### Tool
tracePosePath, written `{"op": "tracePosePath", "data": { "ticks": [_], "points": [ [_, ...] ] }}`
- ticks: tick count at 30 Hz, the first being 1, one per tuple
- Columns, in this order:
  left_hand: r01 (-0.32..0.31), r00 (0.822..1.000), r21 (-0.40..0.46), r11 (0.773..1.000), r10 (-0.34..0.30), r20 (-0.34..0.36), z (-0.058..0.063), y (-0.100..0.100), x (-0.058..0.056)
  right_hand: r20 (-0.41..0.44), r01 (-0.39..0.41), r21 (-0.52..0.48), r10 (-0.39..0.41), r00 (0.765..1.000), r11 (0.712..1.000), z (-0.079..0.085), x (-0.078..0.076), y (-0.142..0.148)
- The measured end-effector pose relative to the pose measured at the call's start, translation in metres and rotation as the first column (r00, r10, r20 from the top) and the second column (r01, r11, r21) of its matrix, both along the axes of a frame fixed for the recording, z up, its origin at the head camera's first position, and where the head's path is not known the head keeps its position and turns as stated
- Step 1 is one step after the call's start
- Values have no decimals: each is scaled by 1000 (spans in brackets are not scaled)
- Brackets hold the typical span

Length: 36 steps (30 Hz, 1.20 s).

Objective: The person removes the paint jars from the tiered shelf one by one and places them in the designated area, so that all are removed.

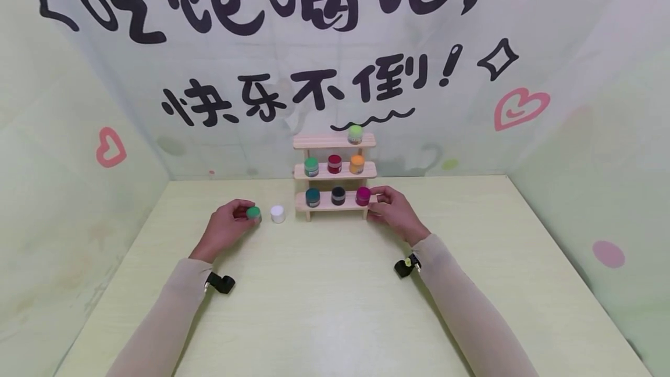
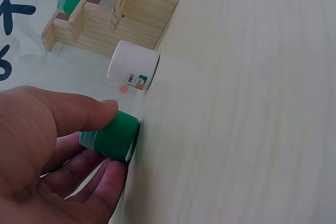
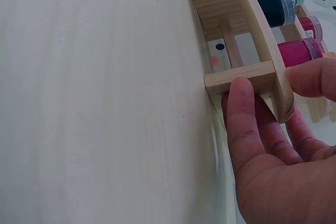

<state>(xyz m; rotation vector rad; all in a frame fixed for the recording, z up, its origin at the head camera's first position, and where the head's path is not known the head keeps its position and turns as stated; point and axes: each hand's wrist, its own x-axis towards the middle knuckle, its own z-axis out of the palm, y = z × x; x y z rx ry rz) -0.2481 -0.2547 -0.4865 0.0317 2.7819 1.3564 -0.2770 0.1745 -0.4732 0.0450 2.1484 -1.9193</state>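
On the pale wooden worktop (image 1: 335, 295) stood one small wooden rack (image 1: 335, 173) with three shelves, set against the back wall. It carried seven little jars in all: one light green jar (image 1: 355, 134) on the top shelf; three on the middle shelf, a green one (image 1: 311, 166), a dark red one (image 1: 334, 163) and an orange one (image 1: 357, 164); and three on the bottom shelf, a teal one (image 1: 313, 197), a black one (image 1: 338, 195) and a magenta jar (image 1: 363, 196). Two more jars stood on the worktop to the left of the rack, just beside each other: a white jar (image 1: 277, 214) nearer the rack and a green-lidded jar (image 1: 253, 213) beyond it. The left hand (image 1: 227, 227) had its thumb and fingers curled round the green-lidded jar, pinching it while the jar rested on the worktop. In the left wrist view the thumb lay over the green lid and the fingers underneath it, with the white jar standing free nearby. The right hand (image 1: 395, 211) gripped the right end of the rack at its bottom shelf, the thumb pressed on the end post and the fingers curled behind it, close to the magenta jar. Both arms wore light sleeves.
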Motion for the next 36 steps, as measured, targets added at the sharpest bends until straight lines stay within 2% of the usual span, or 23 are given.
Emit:
{"op": "tracePosePath", "data": {
  "ticks": [11, 22, 27, 36],
  "points": [
    [24, 1000, 8, 1000, -24, 1, -2, -4, -1, -12, -3, -8, 3, 1000, 1000, 0, 0, -2],
    [28, 999, 32, 999, -28, 22, 7, 1, -2, 1, -4, -16, 4, 1000, 1000, -2, -1, 1],
    [11, 1000, 67, 998, -11, -2, 12, 3, -5, -3, -5, -15, 5, 1000, 1000, -2, -2, 2],
    [-22, 994, 114, 993, 34, -101, 25, 12, -8, 6, 18, -30, -18, 1000, 999, 1, 1, -1]
  ]
}}
